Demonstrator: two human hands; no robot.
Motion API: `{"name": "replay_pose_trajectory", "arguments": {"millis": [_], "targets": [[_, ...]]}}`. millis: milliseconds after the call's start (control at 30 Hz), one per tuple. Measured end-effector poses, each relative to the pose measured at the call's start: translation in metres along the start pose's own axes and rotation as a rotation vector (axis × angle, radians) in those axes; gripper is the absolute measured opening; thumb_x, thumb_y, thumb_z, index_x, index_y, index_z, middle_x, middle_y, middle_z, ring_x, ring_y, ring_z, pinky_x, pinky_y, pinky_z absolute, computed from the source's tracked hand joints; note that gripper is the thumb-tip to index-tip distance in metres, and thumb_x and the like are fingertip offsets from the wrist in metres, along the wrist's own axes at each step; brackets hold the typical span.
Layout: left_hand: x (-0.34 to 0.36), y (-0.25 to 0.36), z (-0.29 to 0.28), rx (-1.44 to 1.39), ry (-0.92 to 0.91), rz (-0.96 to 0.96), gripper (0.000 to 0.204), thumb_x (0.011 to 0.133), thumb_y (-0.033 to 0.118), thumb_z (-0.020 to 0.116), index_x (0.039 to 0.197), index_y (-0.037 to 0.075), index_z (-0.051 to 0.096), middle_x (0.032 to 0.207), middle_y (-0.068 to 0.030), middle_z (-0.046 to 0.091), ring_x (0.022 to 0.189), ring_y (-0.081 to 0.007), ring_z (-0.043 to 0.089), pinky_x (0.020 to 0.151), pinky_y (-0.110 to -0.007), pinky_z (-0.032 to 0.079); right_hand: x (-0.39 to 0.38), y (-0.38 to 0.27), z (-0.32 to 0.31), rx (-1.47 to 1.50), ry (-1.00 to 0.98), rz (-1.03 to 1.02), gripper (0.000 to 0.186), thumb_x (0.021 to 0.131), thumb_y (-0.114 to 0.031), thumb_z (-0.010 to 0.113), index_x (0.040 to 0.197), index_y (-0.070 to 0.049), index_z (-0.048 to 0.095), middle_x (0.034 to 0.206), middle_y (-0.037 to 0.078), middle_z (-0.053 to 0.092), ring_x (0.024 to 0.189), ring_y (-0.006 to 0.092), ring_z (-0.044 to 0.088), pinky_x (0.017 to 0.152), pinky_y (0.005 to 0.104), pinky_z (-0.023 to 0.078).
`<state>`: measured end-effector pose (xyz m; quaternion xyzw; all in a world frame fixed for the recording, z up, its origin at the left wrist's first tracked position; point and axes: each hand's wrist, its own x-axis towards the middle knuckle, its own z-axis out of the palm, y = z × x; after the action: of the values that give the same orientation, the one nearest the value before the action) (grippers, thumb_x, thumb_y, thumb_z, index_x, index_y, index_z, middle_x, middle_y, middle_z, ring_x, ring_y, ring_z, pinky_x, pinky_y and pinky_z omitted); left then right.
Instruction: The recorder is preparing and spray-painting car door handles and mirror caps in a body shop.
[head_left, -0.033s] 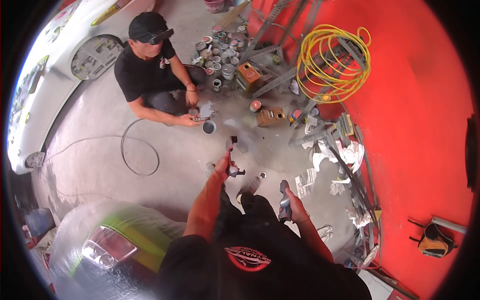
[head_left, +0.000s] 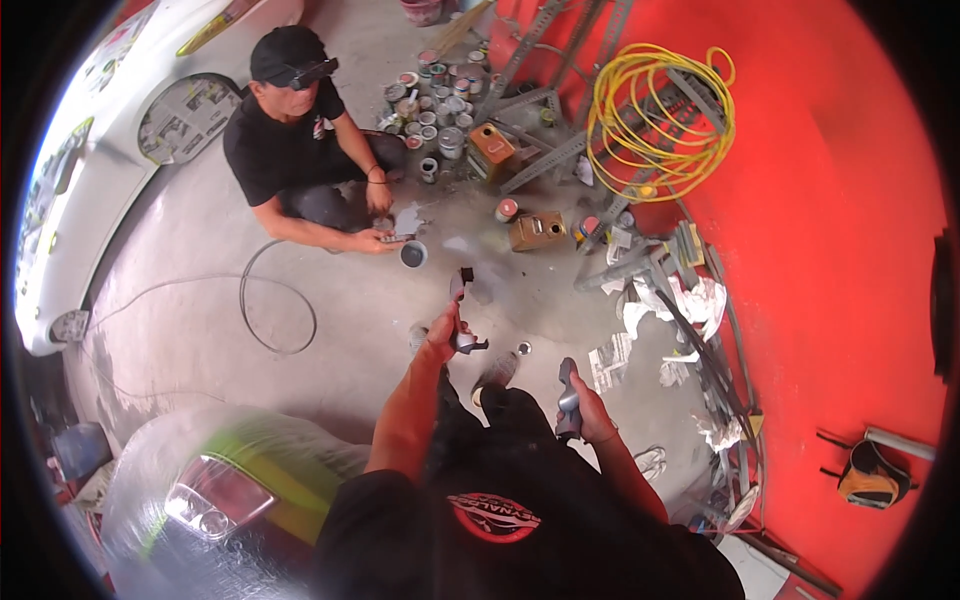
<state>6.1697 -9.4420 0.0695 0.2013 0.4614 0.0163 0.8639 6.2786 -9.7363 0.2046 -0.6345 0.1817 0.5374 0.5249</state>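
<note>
Head view slightly shifted, left hand (head_left: 442, 332) gripping grey object (head_left: 465, 341), right hand (head_left: 594, 412) gripping elongated piece (head_left: 569, 399), cup (head_left: 424, 251) with dark contents (head_left: 412, 257)

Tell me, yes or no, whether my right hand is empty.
No, your right hand is holding a narrow, curved, dark grey piece with a shiny highlight.

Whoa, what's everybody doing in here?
The person wearing the camera has both hands full: the left hand holds an odd-shaped grey part, and the right hand holds a long grey part. The two parts are apart from each other. A co-worker in a black cap is low to the floor, one hand close to a round pot with something dark in it. Many cans stand nearby.
</note>
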Motion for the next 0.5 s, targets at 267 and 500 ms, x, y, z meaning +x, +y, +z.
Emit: {"name": "replay_pose_trajectory", "arguments": {"millis": [267,500], "targets": [[-0.029,-0.024,0.055,0.143,0.007,0.148,0.026,0.085,0.024,0.072,0.081,0.01,0.05,0.068,-0.0017,0.054,0.052,-0.0137,0.055,0.058,-0.033,0.056,0.033,-0.051,0.017,0.137,-0.031,-0.121,0.058,0.089,-0.068,0.045,0.097,-0.011,0.054,0.07,0.005,0.055,0.053,0.0199,0.056,0.053,0.034,0.049],[-0.094,-0.048,0.117,0.081,-0.218,0.127,0.016,0.088,0.006,0.067,0.094,0.005,0.053,0.117,-0.0117,0.062,0.09,-0.0188,0.066,0.068,-0.03,0.06,0.041,-0.047,0.039,-0.646,0.158,-0.791,0.054,0.098,-0.052,0.042,0.09,-0.001,0.057,0.077,0.015,0.058,0.076,0.0278,0.059,0.068,0.0379,0.045]]}}
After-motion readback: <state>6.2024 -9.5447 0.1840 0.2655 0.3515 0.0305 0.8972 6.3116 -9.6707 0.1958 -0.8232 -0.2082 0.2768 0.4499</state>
